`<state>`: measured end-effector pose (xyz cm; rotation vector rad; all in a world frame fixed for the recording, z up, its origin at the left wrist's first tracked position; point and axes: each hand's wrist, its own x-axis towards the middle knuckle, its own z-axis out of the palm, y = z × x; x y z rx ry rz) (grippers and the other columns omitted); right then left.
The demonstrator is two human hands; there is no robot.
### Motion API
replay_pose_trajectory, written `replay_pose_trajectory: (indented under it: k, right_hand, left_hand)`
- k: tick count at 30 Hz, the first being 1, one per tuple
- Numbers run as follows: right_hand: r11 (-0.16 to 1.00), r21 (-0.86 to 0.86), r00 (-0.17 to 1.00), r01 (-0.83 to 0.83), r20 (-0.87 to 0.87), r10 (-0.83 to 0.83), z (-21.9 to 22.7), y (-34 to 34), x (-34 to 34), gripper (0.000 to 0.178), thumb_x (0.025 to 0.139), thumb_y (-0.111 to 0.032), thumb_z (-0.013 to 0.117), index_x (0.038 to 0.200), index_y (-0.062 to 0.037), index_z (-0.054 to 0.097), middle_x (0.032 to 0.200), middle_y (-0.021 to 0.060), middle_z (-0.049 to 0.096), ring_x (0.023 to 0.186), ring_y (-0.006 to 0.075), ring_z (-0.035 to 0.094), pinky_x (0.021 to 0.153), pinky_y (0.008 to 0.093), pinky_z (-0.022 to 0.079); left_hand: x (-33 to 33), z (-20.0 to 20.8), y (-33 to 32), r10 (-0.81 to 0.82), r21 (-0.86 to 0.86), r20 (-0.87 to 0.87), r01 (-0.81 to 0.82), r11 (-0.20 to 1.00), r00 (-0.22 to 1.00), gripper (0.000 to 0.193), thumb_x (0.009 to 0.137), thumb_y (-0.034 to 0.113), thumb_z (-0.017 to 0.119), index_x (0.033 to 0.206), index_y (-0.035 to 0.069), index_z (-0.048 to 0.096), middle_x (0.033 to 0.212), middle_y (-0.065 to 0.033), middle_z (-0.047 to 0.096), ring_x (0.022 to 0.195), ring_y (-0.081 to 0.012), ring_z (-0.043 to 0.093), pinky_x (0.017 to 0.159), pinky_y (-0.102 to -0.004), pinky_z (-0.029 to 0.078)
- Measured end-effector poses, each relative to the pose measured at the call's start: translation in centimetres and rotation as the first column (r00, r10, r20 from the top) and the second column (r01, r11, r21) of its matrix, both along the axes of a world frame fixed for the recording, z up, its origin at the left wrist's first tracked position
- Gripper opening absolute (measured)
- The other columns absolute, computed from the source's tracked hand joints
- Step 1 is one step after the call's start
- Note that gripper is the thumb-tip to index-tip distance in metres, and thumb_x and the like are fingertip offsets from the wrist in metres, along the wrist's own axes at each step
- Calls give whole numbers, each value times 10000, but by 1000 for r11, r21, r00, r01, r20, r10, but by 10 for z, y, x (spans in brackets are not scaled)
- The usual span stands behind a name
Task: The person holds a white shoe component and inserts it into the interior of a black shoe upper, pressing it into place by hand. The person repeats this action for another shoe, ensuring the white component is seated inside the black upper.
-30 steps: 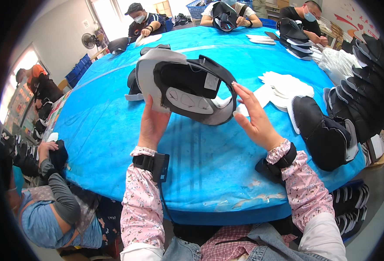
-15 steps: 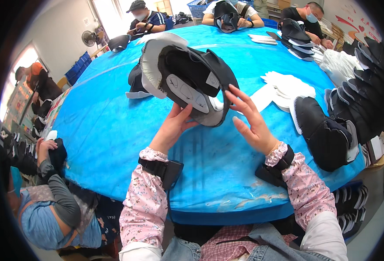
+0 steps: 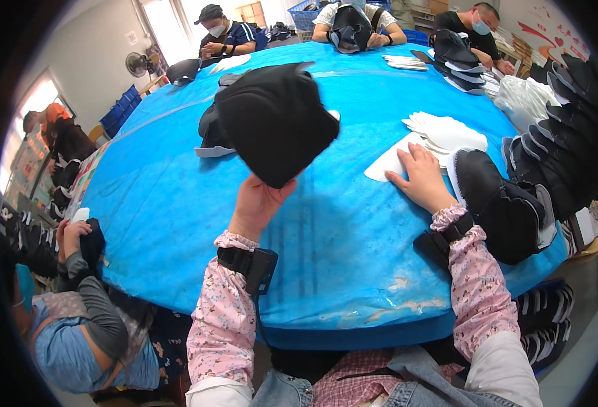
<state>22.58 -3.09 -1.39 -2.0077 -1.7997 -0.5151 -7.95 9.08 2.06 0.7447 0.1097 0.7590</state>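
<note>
My left hand (image 3: pixel 255 209) grips a black shoe upper (image 3: pixel 275 122) by its lower end and holds it up over the table. The upper's smooth outer side is toward me, so its inside is hidden. My right hand (image 3: pixel 426 180) rests with its fingers outstretched on a white insole-shaped sheet (image 3: pixel 383 164), beside a fanned pile of similar white sheets (image 3: pixel 458 137). Partly behind the held upper, another black upper (image 3: pixel 211 129) with a pale edge sits on the table.
A blue-covered table (image 3: pixel 340 271) stretches before me. Black uppers (image 3: pixel 502 210) are stacked in a row along its right side. A clear plastic bag (image 3: pixel 528 98) lies farther back. Several co-workers sit around the table, one at the left edge holding a black upper (image 3: pixel 92 244).
The upper has turned over, from showing its lined inside to showing its black outer side. My right hand has let go of it and moved right, onto the white sheets.
</note>
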Motion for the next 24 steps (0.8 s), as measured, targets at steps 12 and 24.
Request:
replay_pose_trajectory:
  k: [12,24]
  right_hand:
    - [992,-1,989,-127,-75,127,8,0,-10,621,772,-510,604,1135,-9,559,1226,235,469,1175,361,412,981,433,314]
    - [991,14,990,-137,-40,137,9,-2,-10,600,775,-504,596,1148,-35,560,1202,211,499,1157,344,434,977,428,313]
  left_hand:
    - [1,8,2,-13,-178,245,58,982,969,337,947,82,339,1217,-113,390,1265,-225,444,1203,-319,435,793,-295,554]
    - [15,-2,-6,663,552,-429,-403,730,613,410,952,233,421,1325,102,312,1255,-96,468,1101,-225,519,788,-352,522]
